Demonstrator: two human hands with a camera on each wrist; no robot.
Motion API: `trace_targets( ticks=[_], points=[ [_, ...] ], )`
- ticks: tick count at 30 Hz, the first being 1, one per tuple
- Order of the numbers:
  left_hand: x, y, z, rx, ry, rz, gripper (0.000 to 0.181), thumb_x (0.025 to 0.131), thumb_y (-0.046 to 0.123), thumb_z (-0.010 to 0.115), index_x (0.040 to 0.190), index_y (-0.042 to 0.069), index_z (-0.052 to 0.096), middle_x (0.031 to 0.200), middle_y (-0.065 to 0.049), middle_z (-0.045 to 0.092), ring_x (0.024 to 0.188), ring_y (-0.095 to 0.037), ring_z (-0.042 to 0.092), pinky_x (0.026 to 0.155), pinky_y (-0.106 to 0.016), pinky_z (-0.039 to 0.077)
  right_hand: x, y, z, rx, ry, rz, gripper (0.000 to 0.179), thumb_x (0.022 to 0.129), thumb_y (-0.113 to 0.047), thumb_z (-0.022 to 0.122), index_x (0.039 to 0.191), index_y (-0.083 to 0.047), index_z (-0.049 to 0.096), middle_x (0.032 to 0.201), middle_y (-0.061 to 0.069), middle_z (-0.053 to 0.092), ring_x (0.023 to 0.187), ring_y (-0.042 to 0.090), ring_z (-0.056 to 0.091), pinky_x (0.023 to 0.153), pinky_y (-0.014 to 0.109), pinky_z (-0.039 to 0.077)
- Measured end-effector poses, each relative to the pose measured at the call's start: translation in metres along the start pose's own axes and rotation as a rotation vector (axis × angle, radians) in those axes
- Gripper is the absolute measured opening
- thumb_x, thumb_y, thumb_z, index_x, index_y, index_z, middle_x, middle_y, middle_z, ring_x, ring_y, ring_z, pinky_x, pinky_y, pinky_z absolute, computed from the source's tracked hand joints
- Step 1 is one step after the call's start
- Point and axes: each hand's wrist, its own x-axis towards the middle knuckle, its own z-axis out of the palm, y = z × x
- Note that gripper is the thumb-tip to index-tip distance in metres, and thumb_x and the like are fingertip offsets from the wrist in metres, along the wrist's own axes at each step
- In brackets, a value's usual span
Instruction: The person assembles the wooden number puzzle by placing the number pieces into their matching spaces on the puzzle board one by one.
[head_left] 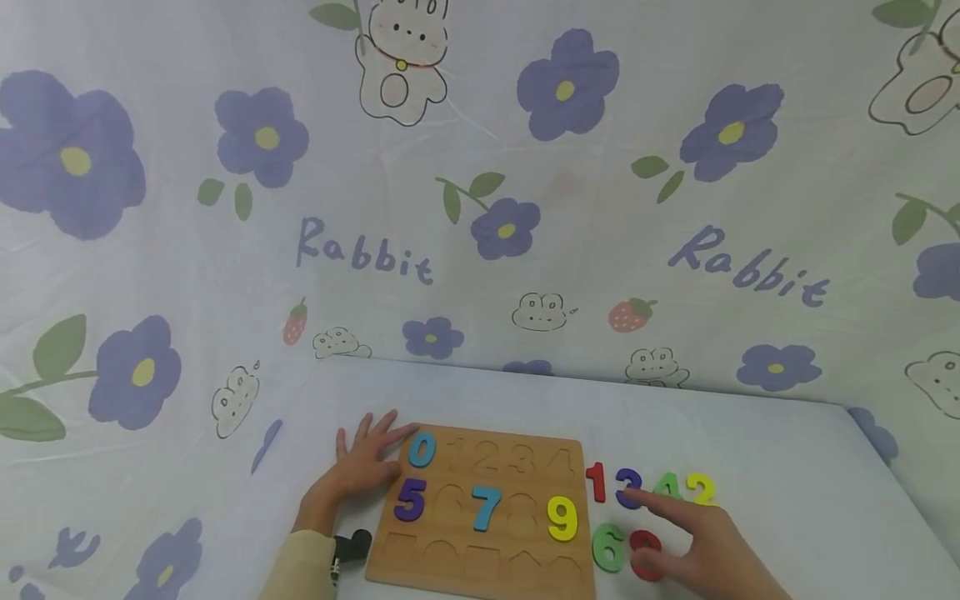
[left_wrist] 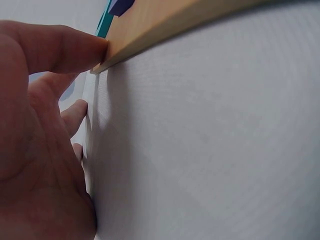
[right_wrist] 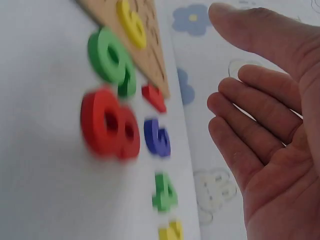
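Two bare hands work at one wooden board point(head_left: 442, 533), which lies between them on the white worktop point(head_left: 810, 475). The left hand point(head_left: 363, 465) has its fingers spread wide; its thumb touches the board's near-side edge and its index finger reaches the far corner beside it. One pale sleeve point(head_left: 300, 567) covers the arm behind that hand.

Four number pieces lie on the board: the blue 0 point(head_left: 414, 450), nearest the left hand's index finger; the purple 5 point(head_left: 408, 498), just off its thumb; the blue 7 point(head_left: 486, 510), farther from it; and the yellow 9 point(head_left: 572, 518), closest to the right hand. Six uncovered number recesses show among them, plus one row of five shape recesses.

The right hand point(head_left: 708, 542) hangs above the loose pieces, thumb wide apart from the fingers, palm bare. Six pieces lie around it: the purple 3 point(head_left: 636, 481) at its index fingertip, the red 1 point(head_left: 597, 483) past that tip, the green 4 point(head_left: 667, 483) and yellow 2 point(head_left: 705, 490) beyond the index finger, the green 6 point(head_left: 598, 546) off the thumb tip, and the red 8 point(right_wrist: 120, 126), partly covered by the thumb in the head view.

Beyond both hands hangs a cloth point(head_left: 450, 150) bearing two "Rabbit" words.
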Motion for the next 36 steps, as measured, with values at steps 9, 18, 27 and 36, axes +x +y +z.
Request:
trace_targets(
  ticks=[9, 18, 27, 36],
  points=[
    [-0.003, 0.006, -0.006, 0.044, -0.027, -0.028, 0.072, 0.091, 0.016, 0.067, 0.161, 0.029, 0.057, 0.182, -0.017, 0.026, 0.168, -0.056, 0.0, 0.124, -0.084, -0.015, -0.014, 0.039, -0.014, -0.079, -0.041, 0.057, 0.076, 0.087, -0.047, 0.09, 0.154, -0.02, 0.065, 0.148, 0.012, 0.071, 0.135, 0.042, 0.066, 0.105, 0.068, 0.058],
    [-0.002, 0.002, -0.003, 0.007, -0.002, -0.009, 0.072, 0.089, 0.016, 0.066, 0.16, 0.027, 0.059, 0.181, -0.02, 0.027, 0.167, -0.057, 0.0, 0.123, -0.083, -0.017, -0.015, 0.048, -0.003, 0.033, -0.041, 0.13, 0.077, 0.086, -0.047, 0.091, 0.154, -0.021, 0.065, 0.151, 0.011, 0.07, 0.138, 0.043, 0.064, 0.105, 0.066, 0.059],
    [-0.002, 0.001, -0.001, -0.015, 0.008, 0.011, 0.073, 0.087, 0.017, 0.066, 0.159, 0.029, 0.059, 0.179, -0.023, 0.028, 0.166, -0.059, 0.0, 0.122, -0.084, -0.018, -0.009, 0.05, 0.011, 0.005, -0.008, 0.096, 0.075, 0.082, -0.047, 0.094, 0.149, -0.023, 0.07, 0.144, 0.006, 0.075, 0.136, 0.041, 0.066, 0.105, 0.065, 0.059],
    [-0.002, 0.003, -0.003, -0.014, -0.006, -0.008, 0.074, 0.087, 0.017, 0.065, 0.16, 0.029, 0.059, 0.18, -0.02, 0.027, 0.167, -0.057, -0.001, 0.124, -0.082, -0.019, 0.003, 0.055, 0.028, 0.016, -0.005, 0.113, 0.066, 0.08, -0.034, 0.097, 0.142, -0.024, 0.075, 0.133, -0.007, 0.079, 0.129, 0.027, 0.07, 0.11, 0.062, 0.057]
  ],
)
